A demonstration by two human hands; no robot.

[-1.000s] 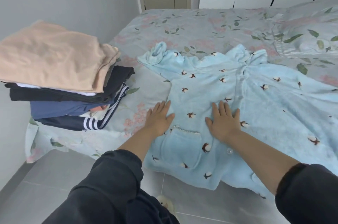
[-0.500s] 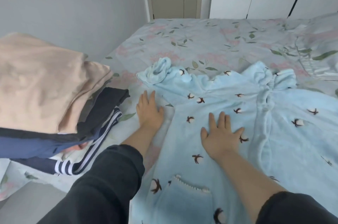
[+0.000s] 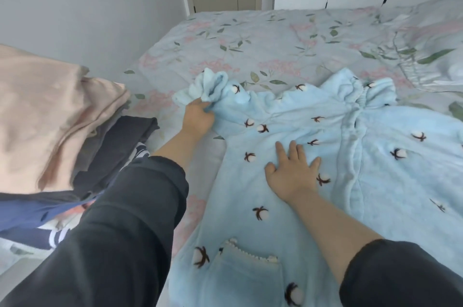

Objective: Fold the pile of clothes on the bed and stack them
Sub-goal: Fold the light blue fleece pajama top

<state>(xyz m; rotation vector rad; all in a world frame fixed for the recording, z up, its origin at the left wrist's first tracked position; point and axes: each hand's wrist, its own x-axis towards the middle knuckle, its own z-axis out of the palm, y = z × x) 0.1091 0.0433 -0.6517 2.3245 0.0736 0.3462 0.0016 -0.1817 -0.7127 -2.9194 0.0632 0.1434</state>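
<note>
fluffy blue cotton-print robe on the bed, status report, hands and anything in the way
Left hand gripping bunched sleeve cuff. Right hand flat, open on fluffy light-blue cotton-print robe, spread unfolded on floral bedsheet. Folded stack sits left, clear.

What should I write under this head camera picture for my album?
Left hand grips the fluffy light-blue robe's sleeve; right hand presses it flat.

Pale blue fleece garment (image 3: 288, 146) patterned with brown-and-white cotton bolls. Bed sheet (image 3: 275, 38): grey-blue, with pink blossoms and green leaves. Folded stack (image 3: 57, 136): peach on top, then charcoal, navy, white-striped navy. Sleeves (image 3: 120, 239): black.
</note>
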